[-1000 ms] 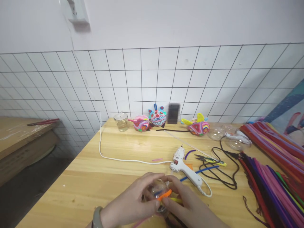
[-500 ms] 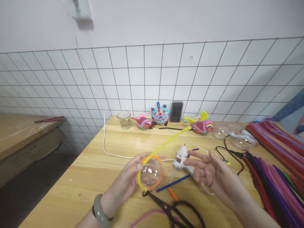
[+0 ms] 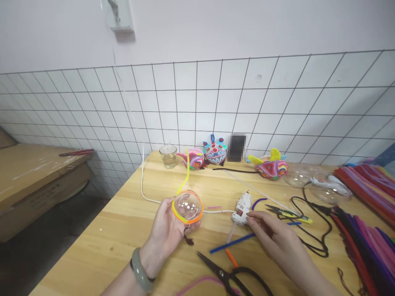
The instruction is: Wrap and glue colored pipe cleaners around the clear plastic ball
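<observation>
My left hand [image 3: 168,232] cradles a clear plastic ball [image 3: 187,206] low over the table. Orange and yellow pipe cleaners ring the ball, and the loose end of the yellow pipe cleaner [image 3: 187,170] sticks up, bent, from its far side. A dark brown cord [image 3: 187,236] dangles beneath. My right hand [image 3: 274,238] has its fingers closed at the handle of a white glue gun [image 3: 242,207], which lies on the table with a clear glue stick at its rear. The handle itself is hidden by the hand. Black scissors [image 3: 224,273] lie between my forearms.
Along the wall stand a lidded glass cup [image 3: 168,156] and several colourful pipe-cleaner ornaments [image 3: 215,152]. To the right are clear balls [image 3: 298,177], a black cable [image 3: 321,242] and bundled pipe cleaners [image 3: 364,246]. A blue pipe cleaner [image 3: 231,242] lies near the glue gun.
My right hand has gone from spread fingers beside the glue gun to closing at its handle. The ball has tilted in my left hand, and the yellow end now points upward.
</observation>
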Demonstrator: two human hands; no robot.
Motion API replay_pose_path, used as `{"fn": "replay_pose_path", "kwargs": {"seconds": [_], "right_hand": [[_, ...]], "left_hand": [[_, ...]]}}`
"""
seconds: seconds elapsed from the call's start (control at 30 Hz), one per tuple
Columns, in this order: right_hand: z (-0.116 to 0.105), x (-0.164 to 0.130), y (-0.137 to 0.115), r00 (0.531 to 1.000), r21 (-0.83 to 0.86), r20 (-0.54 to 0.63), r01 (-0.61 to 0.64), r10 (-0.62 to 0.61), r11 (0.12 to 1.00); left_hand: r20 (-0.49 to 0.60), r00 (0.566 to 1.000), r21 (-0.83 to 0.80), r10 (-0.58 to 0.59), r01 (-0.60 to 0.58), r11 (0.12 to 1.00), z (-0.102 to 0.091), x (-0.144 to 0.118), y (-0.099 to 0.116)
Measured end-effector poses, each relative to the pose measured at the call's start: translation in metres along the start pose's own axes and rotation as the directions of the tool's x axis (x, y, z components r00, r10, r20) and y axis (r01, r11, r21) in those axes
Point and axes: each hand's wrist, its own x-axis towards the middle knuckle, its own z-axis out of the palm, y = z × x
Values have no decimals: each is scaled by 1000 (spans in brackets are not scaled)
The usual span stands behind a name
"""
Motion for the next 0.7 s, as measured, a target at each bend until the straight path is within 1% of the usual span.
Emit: {"fn": "replay_pose_path", "kwargs": {"seconds": [0.07,0.17,0.3,0.37,0.43,0.47,0.53,0.57,0.6,0.63,0.67,0.7], "right_hand": [[0,0,3,998,-45,-1,62,-62,997],[2,0,3,985,-64,31,173,-171,983],[6,-4,-8,953,-98,103,295,-285,950],[9,-9,-15,926,-107,153,363,-346,925],[11,-14,-23,878,-116,184,466,-442,877],[12,-16,-27,840,-132,202,532,-503,836],[15,-21,-35,744,-172,251,664,-620,728],[17,-23,-39,699,-192,279,713,-659,675],[20,-24,-42,664,-209,310,746,-680,633],[23,-25,-44,642,-225,336,765,-689,603],[26,-26,-45,632,-240,352,774,-691,586],[29,-27,-46,631,-259,365,775,-685,576]], "left_hand": [[-21,1000,-15,2,-2,1000,-1,1,0],[-52,999,-23,9,-10,1000,-2,3,-1],[-47,996,20,74,-73,997,0,2,-6],[-36,994,43,100,-98,994,2,1,-11],[-23,996,55,88,-86,995,3,-1,-17],[-15,997,57,74,-73,996,4,-1,-20],[13,999,57,50,-50,997,4,-2,-25],[29,999,59,41,-43,997,4,-2,-27],[42,999,64,34,-37,997,4,-2,-28],[51,998,70,28,-31,997,3,-1,-30],[58,998,75,23,-27,997,3,-1,-31],[61,998,77,21,-25,997,3,-1,-32]]}}
